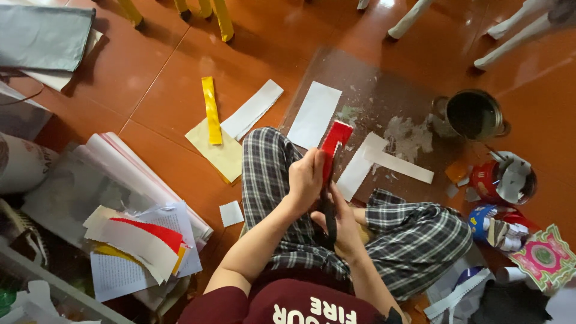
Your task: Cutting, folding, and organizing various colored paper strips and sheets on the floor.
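Left hand (306, 177) gripped a half-trimmed red paper strip (333, 147), right hand (342, 222) clenched black scissors (327, 210) — white zigzag-edged strips (360, 165) already cut — paper sheets (141, 246) untouched

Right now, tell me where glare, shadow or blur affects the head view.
Head view: soft glare on the glossy floor tiles at top; the hands, left hand, right hand, and red paper strip are reasonably sharp; edges bend slightly from wide-angle distortion; shadow darkens the metal tin interior.

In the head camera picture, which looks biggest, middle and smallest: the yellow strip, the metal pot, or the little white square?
1. Metal pot, biggest.
2. Yellow strip: long but thin, covering less area.
3. Little white square, smallest.
All lie on the floor at similar distance, so the order seems fair.
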